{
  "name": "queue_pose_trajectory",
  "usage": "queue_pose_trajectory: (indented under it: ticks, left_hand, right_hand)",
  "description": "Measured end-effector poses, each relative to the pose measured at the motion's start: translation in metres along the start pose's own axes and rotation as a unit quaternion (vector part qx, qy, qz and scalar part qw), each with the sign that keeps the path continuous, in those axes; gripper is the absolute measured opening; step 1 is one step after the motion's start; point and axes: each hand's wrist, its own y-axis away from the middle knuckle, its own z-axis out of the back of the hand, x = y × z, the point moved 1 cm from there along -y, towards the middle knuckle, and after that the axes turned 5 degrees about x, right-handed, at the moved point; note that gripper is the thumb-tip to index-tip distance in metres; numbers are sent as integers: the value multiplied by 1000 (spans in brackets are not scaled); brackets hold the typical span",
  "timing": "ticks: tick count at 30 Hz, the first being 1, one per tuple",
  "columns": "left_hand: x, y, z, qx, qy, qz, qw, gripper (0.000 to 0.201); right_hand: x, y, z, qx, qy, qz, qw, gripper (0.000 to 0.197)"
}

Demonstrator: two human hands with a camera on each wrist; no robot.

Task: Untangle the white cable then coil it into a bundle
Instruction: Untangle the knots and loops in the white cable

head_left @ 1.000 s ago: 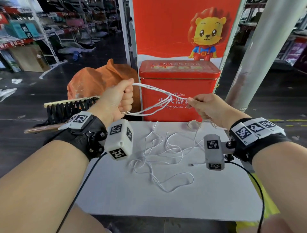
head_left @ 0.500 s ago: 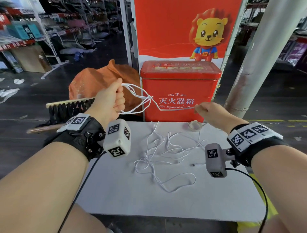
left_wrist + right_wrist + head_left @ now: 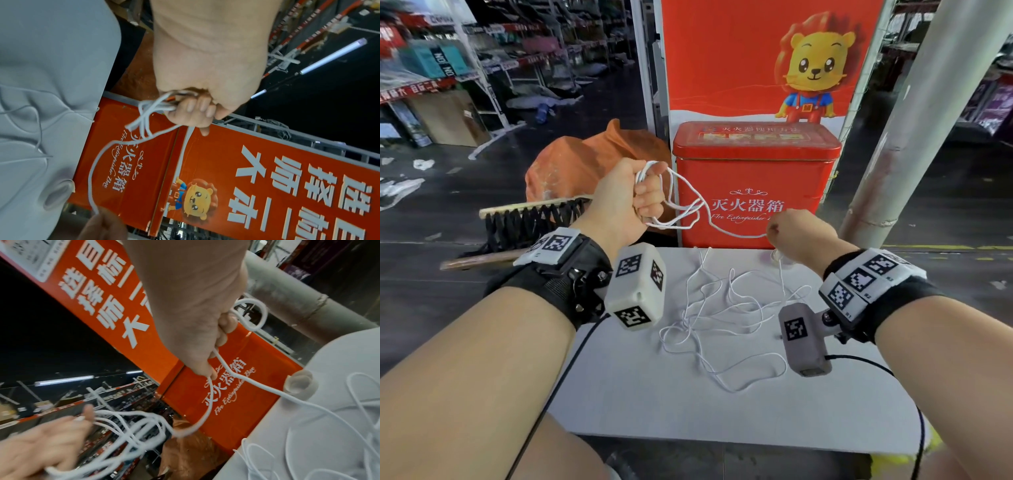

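Left hand [image 3: 631,202] grips several loops of white cable [image 3: 722,308]; right hand [image 3: 796,233] pinches the feeding strand. Loose tangle on the bench [image 3: 825,411] could knot tight if pulled hard.

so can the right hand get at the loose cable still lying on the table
Probably yes: the right hand hangs just above the table, and nothing sits between it and the loose white cable, though its fingers already pinch one strand.

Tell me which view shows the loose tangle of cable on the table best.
Head view: the whole tangle lies spread on the white table. The right wrist view catches only part of it at the frame's corner; the left wrist view shows a few faint strands.
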Motion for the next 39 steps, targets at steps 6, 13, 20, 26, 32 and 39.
queue_pose_trajectory:
  ticks: [6, 13, 20, 26, 32, 39]
  left_hand:
    - [13, -1, -6, -21, -48, 43, 998, 30]
    - [22, -1, -19, -14, -53, 59, 997, 29]
    - [34, -1, -29, -20, -67, 94, 993, 31]
    - [37, 0, -33, -51, -85, 97, 990, 31]
    - [37, 1, -33, -76, -92, 97, 988, 33]
    - [42, 1, -34, -78, -90, 124, 985, 29]
  right_hand:
    - [17, 13, 25, -53, 120, 93, 987, 28]
    - [42, 21, 27, -39, 145, 223, 963, 28]
    - [55, 29, 29, -51, 37, 316, 947, 17]
    - [53, 32, 30, -55, -85, 357, 928, 15]
    - [53, 34, 30, -83, -112, 343, 929, 16]
    - [62, 34, 27, -110, -206, 377, 897, 11]
